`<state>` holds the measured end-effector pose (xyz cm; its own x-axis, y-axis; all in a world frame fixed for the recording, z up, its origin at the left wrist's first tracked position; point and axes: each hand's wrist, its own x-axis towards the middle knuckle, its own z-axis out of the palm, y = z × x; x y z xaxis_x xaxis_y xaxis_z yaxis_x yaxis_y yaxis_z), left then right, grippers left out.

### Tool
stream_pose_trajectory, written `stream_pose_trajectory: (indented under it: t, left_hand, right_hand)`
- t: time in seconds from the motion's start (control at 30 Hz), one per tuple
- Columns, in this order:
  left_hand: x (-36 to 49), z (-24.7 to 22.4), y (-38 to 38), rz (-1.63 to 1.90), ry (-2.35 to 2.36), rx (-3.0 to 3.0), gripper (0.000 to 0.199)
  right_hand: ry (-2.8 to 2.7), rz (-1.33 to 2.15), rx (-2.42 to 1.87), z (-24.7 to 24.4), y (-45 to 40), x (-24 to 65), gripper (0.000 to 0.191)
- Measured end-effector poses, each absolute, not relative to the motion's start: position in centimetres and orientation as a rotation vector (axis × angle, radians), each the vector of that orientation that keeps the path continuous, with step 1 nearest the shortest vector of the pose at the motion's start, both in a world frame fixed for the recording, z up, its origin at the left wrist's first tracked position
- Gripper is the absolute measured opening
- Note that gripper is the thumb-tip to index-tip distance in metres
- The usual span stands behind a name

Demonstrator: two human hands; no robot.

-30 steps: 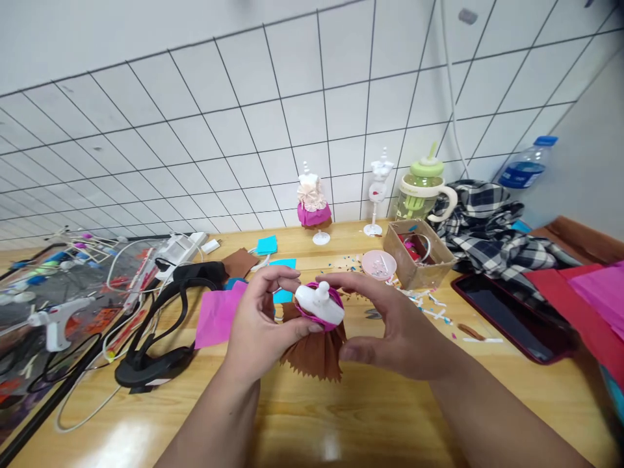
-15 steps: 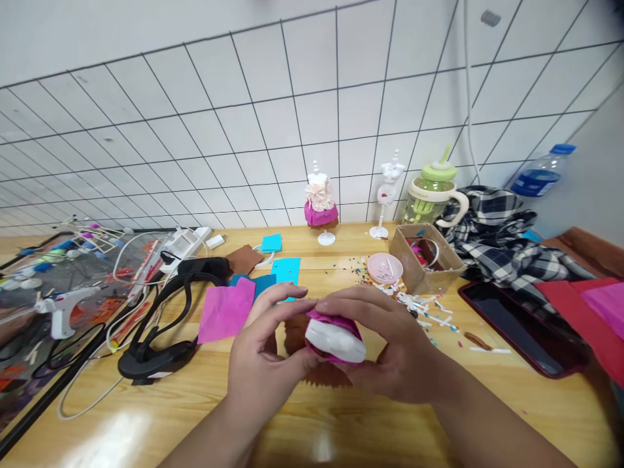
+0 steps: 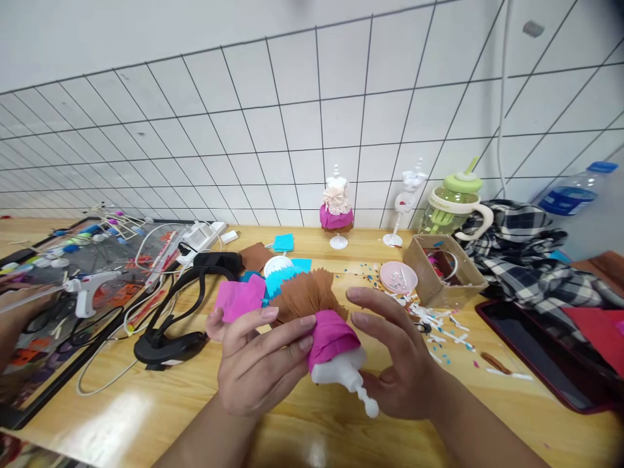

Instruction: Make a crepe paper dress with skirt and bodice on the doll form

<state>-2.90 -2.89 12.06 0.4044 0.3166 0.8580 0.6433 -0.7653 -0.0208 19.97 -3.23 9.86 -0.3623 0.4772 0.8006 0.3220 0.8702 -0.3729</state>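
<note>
A small white mannequin (image 3: 340, 370) lies tilted between my hands, its beaded neck pointing down toward me. Magenta fabric (image 3: 334, 337) wraps its torso, and a pleated brown skirt with zigzag edges (image 3: 312, 294) fans out beyond it. Past the brown layer, a blue zigzag-edged layer (image 3: 280, 281) and a white round base (image 3: 277, 265) show. My left hand (image 3: 266, 364) grips the mannequin at the waist, fingertips on the magenta fabric. Beside its right side my right hand (image 3: 402, 357) has its fingers spread; whether its thumb touches the shoulder is hidden.
Two mannequins stand at the wall, one dressed (image 3: 336, 201), one nearly bare (image 3: 402, 203). Rightward are a pink dish (image 3: 398, 278), cardboard box (image 3: 446, 289), drink cup (image 3: 453, 208), and tablet (image 3: 541, 364). Leftward lie a black headset (image 3: 168, 351), glue gun (image 3: 90, 292), and a co-worker's arm (image 3: 12, 318).
The mannequin has turned so its neck and shoulders now show, and its skirt spreads away from me. My right hand has loosened from the magenta fabric. The view has shifted left.
</note>
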Motion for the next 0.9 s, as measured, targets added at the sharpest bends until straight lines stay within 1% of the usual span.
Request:
stream_pose_trajectory:
  t: [0.1,0.17,0.27,0.33,0.4,0.57,0.67,0.8,0.83,0.9]
  left_hand:
    - [-2.8,11.9,-2.6,-1.319,-0.893,-2.342,0.022]
    - [-2.4,11.5,-2.3,-1.453,-1.074,-2.333,0.025]
    - [-1.7,10.6,-1.6,-1.763,-1.458,-2.275,0.02]
    - [-1.4,10.2,-1.2,-1.906,-1.639,-2.267,0.016]
    - [-1.2,10.2,-0.9,-1.974,-1.741,-2.287,0.018]
    - [-0.6,11.1,-0.8,-2.086,-1.969,-2.233,0.022]
    - [-0.4,11.5,-0.8,-2.092,-2.093,-2.289,0.027]
    - [0.1,12.0,-0.8,-1.922,-2.142,-2.563,0.029]
    - [0.3,12.1,-0.8,-1.887,-2.148,-2.63,0.029]
    - [0.7,12.2,-0.8,-1.868,-2.154,-2.728,0.029]
  right_hand:
    - [-1.96,0.133,-0.711,9.5,-3.1,19.5,0.061]
    - [-1.919,0.153,-0.814,9.4,-3.0,19.1,0.056]
    - [-1.817,0.277,-0.943,9.5,-3.0,18.9,0.048]
    - [-1.774,0.341,-0.977,9.5,-2.9,18.9,0.047]
    - [-1.774,0.364,-0.979,9.6,-2.9,19.0,0.045]
    - [-1.769,0.349,-0.981,10.0,-3.1,19.1,0.03]
    - [-1.727,0.367,-1.0,10.4,-3.3,19.3,0.033]
    - [-1.671,0.476,-1.036,11.1,-3.7,19.7,0.052]
    - [-1.655,0.508,-1.06,11.3,-3.7,19.8,0.053]
    - [-1.623,0.56,-1.122,11.7,-3.7,20.1,0.048]
